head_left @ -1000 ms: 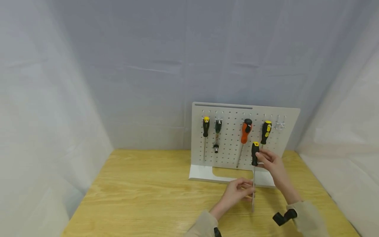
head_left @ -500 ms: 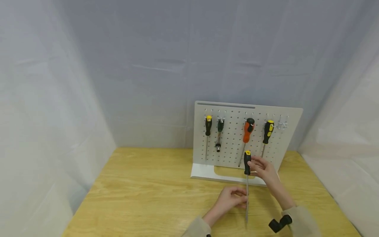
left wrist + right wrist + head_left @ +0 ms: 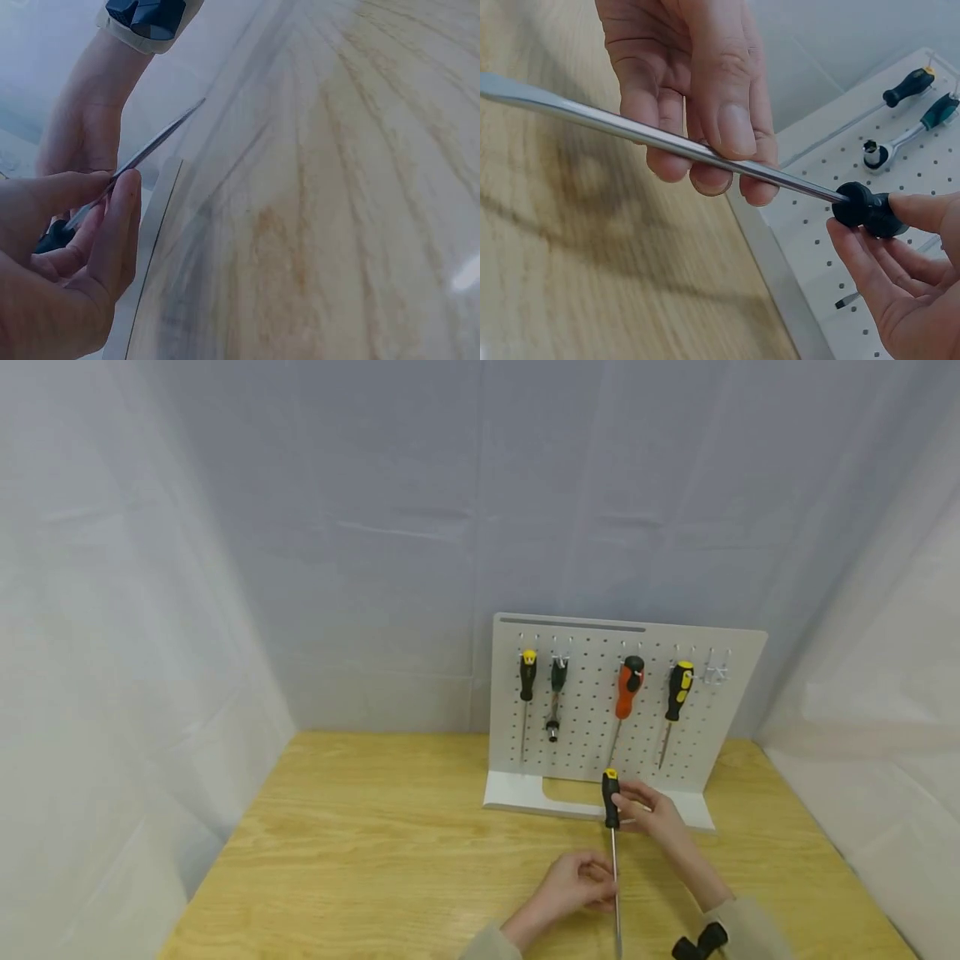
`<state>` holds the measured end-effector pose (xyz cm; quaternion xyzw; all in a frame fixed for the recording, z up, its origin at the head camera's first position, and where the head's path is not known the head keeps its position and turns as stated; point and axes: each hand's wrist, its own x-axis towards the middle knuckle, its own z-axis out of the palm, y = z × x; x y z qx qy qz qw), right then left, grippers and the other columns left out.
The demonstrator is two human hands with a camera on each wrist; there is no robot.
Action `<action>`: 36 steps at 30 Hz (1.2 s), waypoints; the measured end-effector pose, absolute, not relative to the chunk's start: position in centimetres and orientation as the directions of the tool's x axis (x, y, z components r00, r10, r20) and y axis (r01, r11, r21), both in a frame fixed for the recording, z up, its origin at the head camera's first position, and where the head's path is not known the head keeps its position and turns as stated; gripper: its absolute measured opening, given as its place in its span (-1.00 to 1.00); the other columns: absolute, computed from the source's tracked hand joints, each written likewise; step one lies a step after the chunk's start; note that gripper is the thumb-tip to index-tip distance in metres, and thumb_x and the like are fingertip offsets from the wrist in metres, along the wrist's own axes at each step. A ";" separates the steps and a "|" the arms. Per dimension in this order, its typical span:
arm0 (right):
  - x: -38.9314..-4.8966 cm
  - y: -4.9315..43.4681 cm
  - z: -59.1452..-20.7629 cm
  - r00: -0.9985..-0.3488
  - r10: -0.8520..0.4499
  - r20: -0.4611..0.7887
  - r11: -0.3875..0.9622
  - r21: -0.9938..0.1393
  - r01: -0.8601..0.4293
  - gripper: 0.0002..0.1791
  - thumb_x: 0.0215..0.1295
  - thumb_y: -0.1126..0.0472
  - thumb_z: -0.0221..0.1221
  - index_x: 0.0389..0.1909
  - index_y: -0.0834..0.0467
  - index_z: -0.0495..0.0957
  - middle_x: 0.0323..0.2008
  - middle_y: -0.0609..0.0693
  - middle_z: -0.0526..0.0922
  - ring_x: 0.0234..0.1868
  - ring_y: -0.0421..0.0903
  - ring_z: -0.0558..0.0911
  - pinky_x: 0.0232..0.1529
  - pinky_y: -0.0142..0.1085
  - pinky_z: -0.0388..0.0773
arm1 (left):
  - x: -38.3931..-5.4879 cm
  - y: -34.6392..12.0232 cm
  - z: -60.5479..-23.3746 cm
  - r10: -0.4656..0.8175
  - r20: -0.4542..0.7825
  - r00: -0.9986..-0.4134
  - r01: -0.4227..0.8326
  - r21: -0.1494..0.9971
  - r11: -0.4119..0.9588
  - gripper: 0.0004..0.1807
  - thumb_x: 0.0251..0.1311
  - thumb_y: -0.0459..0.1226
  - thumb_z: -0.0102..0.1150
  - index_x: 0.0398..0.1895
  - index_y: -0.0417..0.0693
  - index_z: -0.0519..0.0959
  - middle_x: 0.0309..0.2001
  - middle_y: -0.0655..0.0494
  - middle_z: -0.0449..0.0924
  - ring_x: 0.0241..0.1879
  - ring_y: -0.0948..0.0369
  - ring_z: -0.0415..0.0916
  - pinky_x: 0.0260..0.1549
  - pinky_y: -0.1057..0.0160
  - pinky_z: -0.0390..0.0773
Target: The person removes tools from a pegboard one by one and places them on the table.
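A flat-blade screwdriver (image 3: 611,797) with a black handle and yellow end cap is held between both hands, in front of the pegboard and above the table. My right hand (image 3: 654,818) grips its handle with thumb and fingertips. Lower down, my left hand (image 3: 572,883) pinches the steel shaft between thumb and fingers. The right wrist view shows the shaft (image 3: 667,141) running from the black collar to a flattened tip at the left edge. In the left wrist view the fingers (image 3: 124,202) close on the shaft, and its tip points away over the wood.
Behind the hands stands a white pegboard (image 3: 585,727) on a flat base. From its hooks hang a yellow-capped screwdriver (image 3: 528,677), a ratchet wrench (image 3: 557,693), a red screwdriver (image 3: 627,689) and a black-yellow screwdriver (image 3: 679,692). A bare hook (image 3: 716,672) sits at right. Wooden table (image 3: 360,843); white curtains surround it.
Both hands have moved toward the body and a little left, carrying the screwdriver away from the pegboard. The black-yellow screwdriver's shaft on the board has come into full view.
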<state>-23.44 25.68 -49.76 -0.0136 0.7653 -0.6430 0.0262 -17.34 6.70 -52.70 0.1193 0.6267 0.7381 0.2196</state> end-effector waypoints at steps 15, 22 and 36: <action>-22.0 24.3 -52.7 -0.984 -0.129 -0.124 0.178 -0.979 0.100 -0.39 0.44 0.25 0.23 0.35 0.50 0.30 0.15 0.40 0.56 -0.16 -0.12 0.71 -0.12 -0.22 0.74 | -15.8 5.3 -53.4 0.481 -0.149 -0.864 -0.131 0.989 0.072 -0.90 0.18 -0.57 0.29 -0.27 -0.36 0.60 -0.43 -0.12 0.73 -0.44 0.08 0.72 -0.45 0.23 0.75; -21.7 23.9 -53.5 -0.971 -0.226 -0.081 0.196 -0.980 0.037 -0.39 0.43 0.30 0.22 0.33 0.57 0.28 0.15 0.54 0.52 -0.12 -0.03 0.72 -0.16 -0.18 0.76 | -15.4 5.0 -53.4 0.460 -0.154 -0.874 -0.079 0.981 0.179 -0.86 0.14 -0.53 0.36 -0.35 -0.23 0.58 -0.50 -0.04 0.73 -0.49 0.02 0.74 -0.54 0.34 0.69; -21.7 23.4 -54.5 -0.974 -0.212 -0.076 0.214 -0.976 0.030 -0.37 0.35 0.32 0.30 0.30 0.57 0.30 0.03 0.48 0.61 -0.19 -0.08 0.72 -0.25 -0.23 0.75 | -15.0 4.8 -53.6 0.454 -0.131 -0.881 -0.032 0.975 0.218 -0.84 0.11 -0.51 0.40 -0.41 -0.20 0.57 -0.57 0.03 0.70 -0.53 -0.01 0.73 -0.59 0.37 0.65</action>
